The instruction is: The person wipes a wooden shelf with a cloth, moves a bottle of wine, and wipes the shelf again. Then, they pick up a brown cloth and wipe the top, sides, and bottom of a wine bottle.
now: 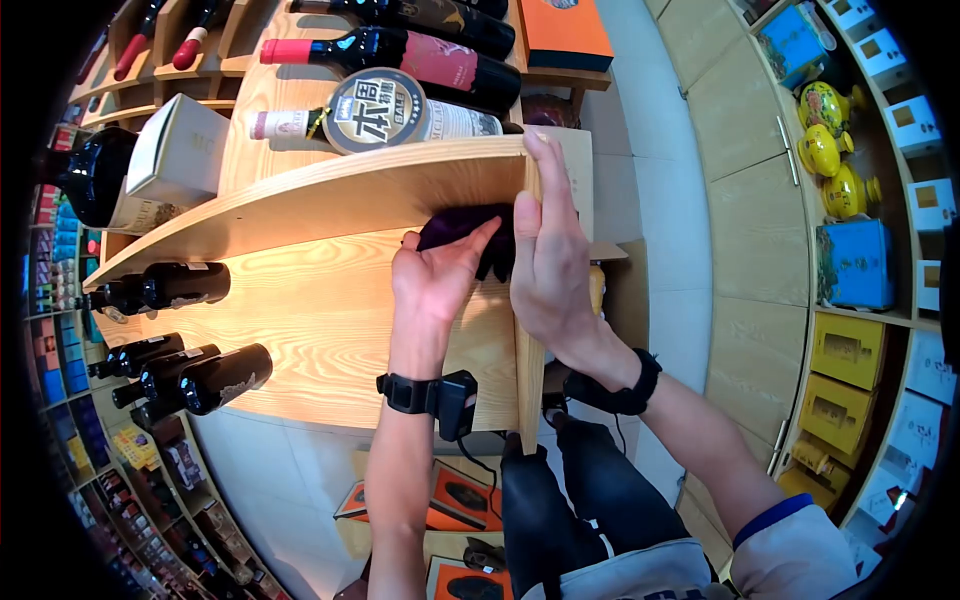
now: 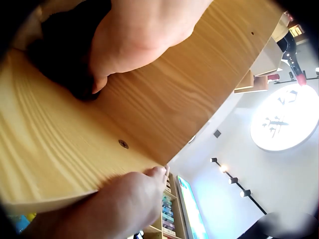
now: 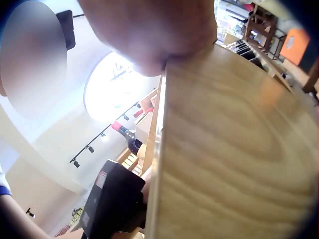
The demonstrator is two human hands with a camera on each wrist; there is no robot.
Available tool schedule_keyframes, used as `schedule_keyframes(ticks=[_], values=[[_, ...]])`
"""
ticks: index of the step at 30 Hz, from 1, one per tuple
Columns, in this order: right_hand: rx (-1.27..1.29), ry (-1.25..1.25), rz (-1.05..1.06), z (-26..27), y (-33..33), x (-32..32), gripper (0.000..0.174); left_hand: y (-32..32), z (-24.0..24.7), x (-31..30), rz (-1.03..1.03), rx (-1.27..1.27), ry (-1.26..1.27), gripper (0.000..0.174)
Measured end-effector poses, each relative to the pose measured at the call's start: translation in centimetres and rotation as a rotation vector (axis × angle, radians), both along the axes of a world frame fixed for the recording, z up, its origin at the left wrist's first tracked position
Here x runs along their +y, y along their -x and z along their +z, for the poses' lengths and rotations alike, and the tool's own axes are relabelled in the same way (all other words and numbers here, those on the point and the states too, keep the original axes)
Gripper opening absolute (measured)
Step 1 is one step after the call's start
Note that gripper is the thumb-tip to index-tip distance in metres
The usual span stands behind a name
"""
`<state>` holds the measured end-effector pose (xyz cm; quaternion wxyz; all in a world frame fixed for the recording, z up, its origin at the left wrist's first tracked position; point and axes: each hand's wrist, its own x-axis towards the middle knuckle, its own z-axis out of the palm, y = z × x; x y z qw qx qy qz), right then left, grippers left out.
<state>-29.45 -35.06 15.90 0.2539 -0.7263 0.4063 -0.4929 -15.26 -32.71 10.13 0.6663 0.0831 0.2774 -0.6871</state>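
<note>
In the head view, gripped the dark purple cloth (image 1: 455, 222) with the left hand (image 1: 435, 275), palm turned up and fingers bent about the bunched fabric, partly hidden by it. Kept that cloth in the corner between the long board (image 1: 300, 200) and the end board (image 1: 530, 400), above the pale wooden shelf (image 1: 330, 330). Rested the right hand (image 1: 555, 265) against the end board, fingers straight and pointing away from the body, gripping nothing. Had dark bottles (image 1: 225, 380) in two groups toward the far left of the shelf and, beyond the long board, a round sign (image 1: 375, 110) over a white-labelled bottle, beside a red-labelled bottle (image 1: 440, 60). In the left wrist view, showed the left hand at the top, a digit curled against the black-looking cloth, close to the meeting of two wooden surfaces. Showed a screw (image 2: 123, 144) in the wood and, lower down, the right hand touching the board edge. In the right wrist view, showed the right hand at the top, touching the end board's edge, fingertips too hidden to tell there. Caught a black wrist device (image 3: 112, 194) below, beside the board; could not make out the cloth from this side.
</note>
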Motion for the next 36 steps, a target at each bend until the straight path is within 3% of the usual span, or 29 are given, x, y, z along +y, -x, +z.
schedule_keyframes(ticks=[9,13,14,15,19,22,24,25,26,30,32,34,36], values=[[-0.036,-0.067,0.028,-0.2,0.4,0.2,0.05,-0.8,6.4,-0.1,-0.058,0.001,0.032,0.074],[-0.011,-0.043,0.041,-0.2,0.4,0.1,0.07,-1.1,9.9,0.2,-0.065,0.074,0.111,0.073],[-0.001,-0.043,0.033,-0.1,0.3,0.1,0.076,-0.9,11.1,0.1,-0.064,0.029,0.046,0.065],[-0.01,-0.043,0.032,-0.1,0.3,0.2,0.076,-0.8,12.0,0.1,-0.061,-0.016,-0.019,0.057],[-0.005,-0.004,0.015,0.0,0.2,0.1,0.069,-1.1,13.6,0.5,-0.065,0.007,-0.009,0.055],[0.001,-0.008,0.012,0.5,0.3,0.3,0.059,-1.2,14.7,1.2,-0.065,-0.001,0.062,0.051],[0.003,-0.026,0.008,0.3,0.4,0.3,0.058,-1.1,15.4,1.8,-0.135,-0.161,0.277,0.048],[0.074,0.057,0.023,-0.1,0.6,-0.1,0.061,-0.7,16.0,2.2,-0.163,-0.39,0.215,0.042],[0.146,0.139,0.037,-0.5,0.8,-0.2,0.065,0.0,16.6,2.5,-0.164,-0.393,0.212,0.042],[0.079,0.087,0.045,0.3,0.6,0.1,0.069,3.5,17.8,3.2,-0.286,-1.705,-0.074,0.026],[0.043,0.032,0.049,0.5,0.4,0.2,0.071,2.5,14.1,2.6,-0.059,-2.612,0.396,0.029],[0.007,-0.023,0.048,0.7,0.4,0.2,0.074,2.6,13.9,2.8,-0.172,-2.702,0.407,0.038],[0.04,-0.001,0.068,0.9,0.6,0.3,0.078,2.4,14.1,2.6,-0.011,-3.057,0.525,0.035]])
